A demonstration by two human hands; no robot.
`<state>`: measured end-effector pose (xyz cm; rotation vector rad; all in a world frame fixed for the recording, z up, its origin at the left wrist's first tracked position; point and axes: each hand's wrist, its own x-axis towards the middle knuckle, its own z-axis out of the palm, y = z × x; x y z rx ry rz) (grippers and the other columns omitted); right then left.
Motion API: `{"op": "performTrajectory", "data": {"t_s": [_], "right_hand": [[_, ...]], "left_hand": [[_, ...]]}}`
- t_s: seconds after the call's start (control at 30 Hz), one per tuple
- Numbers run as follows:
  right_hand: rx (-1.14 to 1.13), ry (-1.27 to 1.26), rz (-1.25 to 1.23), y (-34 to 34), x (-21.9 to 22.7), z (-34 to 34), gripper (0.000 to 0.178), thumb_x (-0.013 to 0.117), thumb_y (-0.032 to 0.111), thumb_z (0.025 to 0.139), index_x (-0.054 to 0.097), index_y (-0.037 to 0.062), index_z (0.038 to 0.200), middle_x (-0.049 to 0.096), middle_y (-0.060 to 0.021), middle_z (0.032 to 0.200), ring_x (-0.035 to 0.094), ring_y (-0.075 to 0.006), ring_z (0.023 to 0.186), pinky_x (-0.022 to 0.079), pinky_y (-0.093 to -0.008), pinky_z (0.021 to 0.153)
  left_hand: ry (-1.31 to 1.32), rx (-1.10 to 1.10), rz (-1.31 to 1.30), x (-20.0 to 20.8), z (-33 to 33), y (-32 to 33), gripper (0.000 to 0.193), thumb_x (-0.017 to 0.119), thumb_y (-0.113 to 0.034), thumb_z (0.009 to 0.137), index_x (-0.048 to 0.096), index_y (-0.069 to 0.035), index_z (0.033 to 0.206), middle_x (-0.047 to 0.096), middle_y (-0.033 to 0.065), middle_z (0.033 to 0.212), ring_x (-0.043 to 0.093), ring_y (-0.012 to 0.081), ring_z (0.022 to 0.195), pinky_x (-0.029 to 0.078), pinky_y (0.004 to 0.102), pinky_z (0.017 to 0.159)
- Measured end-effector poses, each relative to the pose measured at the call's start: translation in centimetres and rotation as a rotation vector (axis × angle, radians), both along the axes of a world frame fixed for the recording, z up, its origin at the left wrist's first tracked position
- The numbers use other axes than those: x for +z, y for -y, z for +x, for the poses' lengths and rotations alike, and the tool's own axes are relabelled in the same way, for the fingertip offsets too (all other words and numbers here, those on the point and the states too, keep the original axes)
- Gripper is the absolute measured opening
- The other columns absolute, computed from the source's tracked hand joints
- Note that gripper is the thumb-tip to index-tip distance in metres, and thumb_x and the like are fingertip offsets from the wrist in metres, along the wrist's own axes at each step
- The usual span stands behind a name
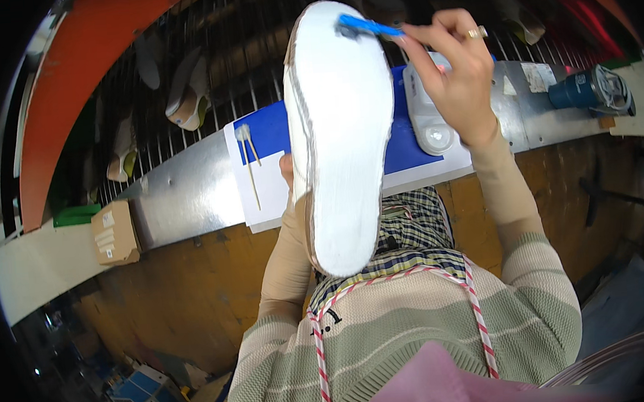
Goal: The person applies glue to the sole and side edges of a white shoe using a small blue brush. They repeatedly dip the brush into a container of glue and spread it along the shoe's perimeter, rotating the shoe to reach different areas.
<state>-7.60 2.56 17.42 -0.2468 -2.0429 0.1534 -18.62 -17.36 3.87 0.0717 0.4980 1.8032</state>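
A shoe [342, 140] is raised in front of me, its broad white underside turned toward me and its toe end pointing away. My left hand [287, 167] grips it from behind on the left, with most of the fingers hidden by the shoe. Between the fingertips of my right hand [456, 65] is the handle of a small blue brush [374, 27]. Its dark bristles touch the white underside near the toe end. Below my right hand stands a white plastic container [433, 118] with a rounded lid.
Cotton-tipped sticks [248, 150] lie on a blue and white sheet [264, 126] upon the metal ledge [188, 203]. A cardboard box [115, 232] sits at left, a dark blue tumbler [581, 90] at right. Beyond the ledge, several shoes [191, 98] rest on a dark rack of rods.
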Motion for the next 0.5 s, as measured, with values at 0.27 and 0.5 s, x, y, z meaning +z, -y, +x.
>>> {"op": "performTrajectory", "data": {"t_s": [0.27, 0.5], "right_hand": [[0.575, 0.254, -0.081, 7.2, 0.5, 4.9, 0.019, 0.077, 0.005, 0.072, 0.072, 0.0003, 0.090, 0.057, -0.0075, 0.082, 0.056, -0.0213, 0.069, 0.044, -0.0338, 0.060], [0.166, 0.136, -0.062, 0.0, 0.3, 1.4, 0.019, 0.080, 0.015, 0.080, 0.072, 0.0009, 0.090, 0.056, -0.0092, 0.082, 0.057, -0.0218, 0.068, 0.046, -0.0308, 0.058]], "left_hand": [[0.163, 0.043, 0.120, -0.8, 0.0, 0.7, 0.079, 0.034, -0.062, 0.099, 0.023, -0.010, 0.158, 0.035, 0.0211, 0.156, 0.050, 0.0352, 0.133, 0.050, 0.0484, 0.104], [0.266, 0.093, 0.438, 1.3, 1.7, 2.3, 0.068, 0.039, -0.051, 0.104, 0.032, -0.007, 0.155, 0.034, 0.0218, 0.157, 0.042, 0.0383, 0.139, 0.042, 0.0526, 0.111]]}}
